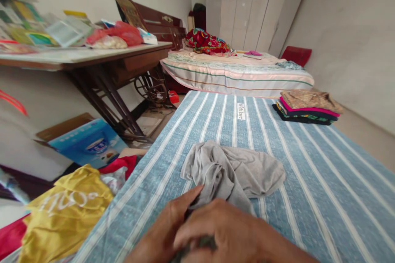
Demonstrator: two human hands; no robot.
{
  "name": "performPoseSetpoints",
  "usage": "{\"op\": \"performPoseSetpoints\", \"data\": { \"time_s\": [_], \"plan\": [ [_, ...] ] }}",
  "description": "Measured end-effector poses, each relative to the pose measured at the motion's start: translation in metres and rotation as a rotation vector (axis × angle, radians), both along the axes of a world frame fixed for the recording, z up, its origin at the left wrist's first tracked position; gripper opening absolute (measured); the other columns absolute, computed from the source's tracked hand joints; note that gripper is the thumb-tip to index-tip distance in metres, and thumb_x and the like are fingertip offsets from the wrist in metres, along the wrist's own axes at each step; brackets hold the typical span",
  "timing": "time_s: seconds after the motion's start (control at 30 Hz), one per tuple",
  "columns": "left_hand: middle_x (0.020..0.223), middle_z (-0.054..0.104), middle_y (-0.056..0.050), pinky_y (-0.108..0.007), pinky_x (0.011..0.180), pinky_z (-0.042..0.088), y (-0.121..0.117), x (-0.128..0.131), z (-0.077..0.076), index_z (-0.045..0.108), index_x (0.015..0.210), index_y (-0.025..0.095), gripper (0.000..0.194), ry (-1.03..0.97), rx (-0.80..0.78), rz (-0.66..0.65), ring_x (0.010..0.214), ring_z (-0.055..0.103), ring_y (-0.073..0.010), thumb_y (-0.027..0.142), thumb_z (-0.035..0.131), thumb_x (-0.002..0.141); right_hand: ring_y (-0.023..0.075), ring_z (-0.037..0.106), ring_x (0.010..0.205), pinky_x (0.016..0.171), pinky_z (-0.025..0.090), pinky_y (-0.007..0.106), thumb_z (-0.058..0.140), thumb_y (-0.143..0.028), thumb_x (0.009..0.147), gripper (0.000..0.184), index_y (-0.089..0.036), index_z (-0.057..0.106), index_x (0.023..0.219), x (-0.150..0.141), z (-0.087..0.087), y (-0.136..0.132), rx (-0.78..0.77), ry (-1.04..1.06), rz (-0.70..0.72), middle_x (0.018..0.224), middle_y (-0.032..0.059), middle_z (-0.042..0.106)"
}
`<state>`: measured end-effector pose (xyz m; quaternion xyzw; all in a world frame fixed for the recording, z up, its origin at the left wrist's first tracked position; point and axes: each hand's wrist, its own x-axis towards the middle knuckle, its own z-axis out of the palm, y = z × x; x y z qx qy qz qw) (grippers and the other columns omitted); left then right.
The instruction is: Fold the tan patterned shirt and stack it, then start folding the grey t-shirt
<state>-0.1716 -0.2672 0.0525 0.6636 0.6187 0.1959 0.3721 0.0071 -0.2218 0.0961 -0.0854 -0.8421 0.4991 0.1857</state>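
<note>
A crumpled light grey garment (pixel 259 170) lies on the striped bedspread, its near end bunched up toward me. My left hand (pixel 166 226) is closed on that near end from the left, thumb and finger along the cloth. Across it comes my right hand (pixel 225 230), fingers curled round the bunched fabric and partly covering the left. Darker grey cloth shows between the hands at the bottom edge; whether it belongs to the same garment I cannot tell. The fingertips of my right hand are mostly hidden.
A folded clothes stack (pixel 308 107) sits at the bed's far right. Left of the bed lie a yellow garment (pixel 68 209) and a blue box (pixel 92 144). A cluttered sewing-machine table (pixel 92 59) stands along the left wall. Beyond is another bed (pixel 234 76).
</note>
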Motion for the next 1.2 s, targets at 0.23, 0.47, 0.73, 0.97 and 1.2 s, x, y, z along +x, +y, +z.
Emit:
{"op": "performPoseSetpoints", "data": {
  "time_s": [0.23,0.47,0.73,0.97,1.2],
  "plan": [
    [0.127,0.058,-0.001,-0.04,0.101,0.043,-0.018,0.005,0.001,0.049,0.13,0.037,0.062,0.088,0.185,-0.084,0.117,0.053,-0.0259,0.017,0.051,0.072,0.0194,0.05,0.108,0.093,0.038,0.033,0.046,-0.002,0.075,0.046,-0.022,0.061,0.114,-0.021,-0.01,0.109,0.636,-0.228,-0.366,0.113,0.0066,0.06],
    [0.13,0.056,-0.001,-0.041,0.103,0.042,-0.02,0.002,0.004,0.046,0.133,0.039,0.061,0.147,0.165,-0.085,0.121,0.05,-0.0264,0.02,0.05,0.075,0.0188,0.057,0.085,0.071,0.041,0.026,0.052,-0.005,0.066,0.025,-0.022,0.067,0.077,-0.038,-0.039,0.144,0.715,-0.492,-0.215,0.084,0.0029,0.064],
    [0.126,0.06,0.001,-0.036,0.098,0.045,-0.003,-0.025,0.014,0.048,0.132,0.034,0.062,0.168,0.203,0.172,0.115,0.056,-0.0269,0.027,0.055,0.07,0.0129,0.054,0.052,0.05,0.044,0.024,0.055,-0.023,0.064,0.01,-0.018,0.06,0.07,0.043,-0.014,0.176,-0.114,0.097,-1.048,0.058,-0.0022,0.059],
    [0.084,0.071,0.0,-0.028,0.073,0.049,0.02,-0.041,0.046,0.067,0.086,0.029,0.025,0.262,0.342,0.263,0.081,0.066,-0.0237,0.039,0.047,0.076,0.0104,0.051,0.041,0.039,0.043,0.021,0.068,-0.029,0.059,0.021,-0.016,0.06,0.074,0.123,0.003,0.158,-0.399,0.503,-1.284,0.051,-0.004,0.057],
    [0.095,0.07,0.002,-0.035,0.081,0.046,0.032,-0.04,0.073,0.062,0.092,0.032,0.025,0.217,0.447,0.519,0.095,0.062,-0.0275,0.042,0.047,0.074,0.0098,0.053,0.044,0.041,0.044,0.02,0.073,-0.025,0.062,0.015,-0.015,0.065,0.07,0.171,0.008,0.102,-0.276,0.542,-1.218,0.055,-0.0001,0.062]
  ]
}}
